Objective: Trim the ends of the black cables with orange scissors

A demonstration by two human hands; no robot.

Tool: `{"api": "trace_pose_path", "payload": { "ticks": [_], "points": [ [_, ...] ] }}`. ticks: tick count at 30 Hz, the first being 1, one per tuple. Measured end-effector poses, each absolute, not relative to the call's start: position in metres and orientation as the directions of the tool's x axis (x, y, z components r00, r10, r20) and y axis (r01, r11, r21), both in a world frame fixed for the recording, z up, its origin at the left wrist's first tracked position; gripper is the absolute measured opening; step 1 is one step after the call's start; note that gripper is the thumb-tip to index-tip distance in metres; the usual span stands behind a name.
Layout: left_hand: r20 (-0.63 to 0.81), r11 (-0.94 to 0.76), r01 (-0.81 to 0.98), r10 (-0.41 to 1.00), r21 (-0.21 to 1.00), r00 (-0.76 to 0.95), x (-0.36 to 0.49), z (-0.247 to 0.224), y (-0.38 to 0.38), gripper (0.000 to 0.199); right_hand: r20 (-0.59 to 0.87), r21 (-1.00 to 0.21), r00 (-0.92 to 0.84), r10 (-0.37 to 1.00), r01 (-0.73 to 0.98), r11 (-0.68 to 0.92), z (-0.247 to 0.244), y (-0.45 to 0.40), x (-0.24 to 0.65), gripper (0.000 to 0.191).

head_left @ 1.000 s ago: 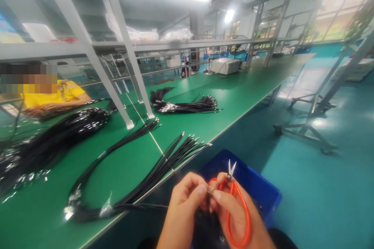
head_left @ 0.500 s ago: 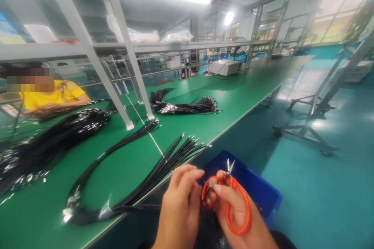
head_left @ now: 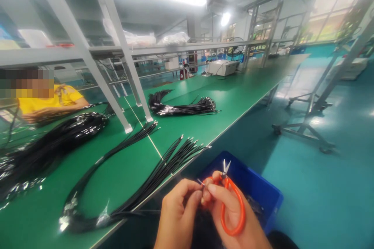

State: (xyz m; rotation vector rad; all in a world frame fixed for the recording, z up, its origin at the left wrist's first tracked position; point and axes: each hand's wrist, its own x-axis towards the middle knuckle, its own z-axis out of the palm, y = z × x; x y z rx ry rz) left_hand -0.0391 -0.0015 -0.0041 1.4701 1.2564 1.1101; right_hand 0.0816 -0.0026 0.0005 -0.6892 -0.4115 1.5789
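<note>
Orange-handled scissors [head_left: 241,221] hang in my right hand [head_left: 223,206], their small blades apart and pointing up. Its thumb and forefinger also pinch something small, from which a thin pale tip [head_left: 200,181] sticks out. Right against those fingertips, my left hand [head_left: 179,208] is closed in a pinch; what lies between its fingers is too small to make out. Left of my hands, a curved bundle of black cables [head_left: 154,181] with metal ends lies along the table edge, wrapped in clear plastic at its bend. A cable runs off the edge toward my left hand.
A blue bin [head_left: 273,198] stands below my hands beside the green table [head_left: 117,179]. More black cables [head_left: 189,108] lie further back and at left. Shelf posts [head_left: 112,95] rise from the table. A person in yellow [head_left: 62,95] sits across it. A wheeled frame [head_left: 304,130] stands right.
My left hand has moved in to my right hand's fingertips, and its fingers have closed into a pinch. The scissors stay in my right hand, shifted slightly left in view.
</note>
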Motion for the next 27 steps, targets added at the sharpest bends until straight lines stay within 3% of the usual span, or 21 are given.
{"api": "trace_pose_path", "payload": {
  "ticks": [4,7,12,16,22,25,27],
  "points": [
    [0.043,-0.054,0.166,0.997,0.985,0.068,-0.042,-0.009,0.001,0.019,-0.028,-0.892,0.28,0.96,-0.44,0.102,-0.002,-0.002,0.083,0.012],
    [0.029,-0.043,0.13,0.994,0.991,0.108,-0.044,-0.01,0.002,0.02,0.202,-0.957,0.326,0.924,-0.136,0.257,-0.01,0.0,0.082,0.014],
    [0.015,-0.03,0.098,0.988,0.995,0.154,-0.046,-0.008,0.003,0.021,0.474,-0.876,0.263,0.84,0.234,0.421,-0.018,0.0,0.081,0.016],
    [0.019,-0.03,0.064,0.987,0.998,0.161,-0.042,-0.006,-0.001,0.019,0.685,-0.701,0.162,0.71,0.411,0.582,-0.015,-0.001,0.085,0.027],
    [0.046,-0.042,0.08,0.998,0.996,-0.045,-0.034,-0.006,-0.006,0.018,0.857,-0.418,0.005,0.515,0.591,0.69,-0.015,0.003,0.086,0.035],
    [-0.012,0.012,-0.004,0.998,1.0,-0.064,-0.039,-0.01,0.0,0.021,0.835,-0.459,0.021,0.549,0.577,0.675,-0.022,0.0,0.084,0.029],
    [-0.025,0.019,-0.065,0.996,0.998,-0.083,-0.044,-0.011,0.005,0.022,0.733,-0.631,0.109,0.671,0.477,0.611,-0.027,-0.005,0.082,0.024]
  ]
}}
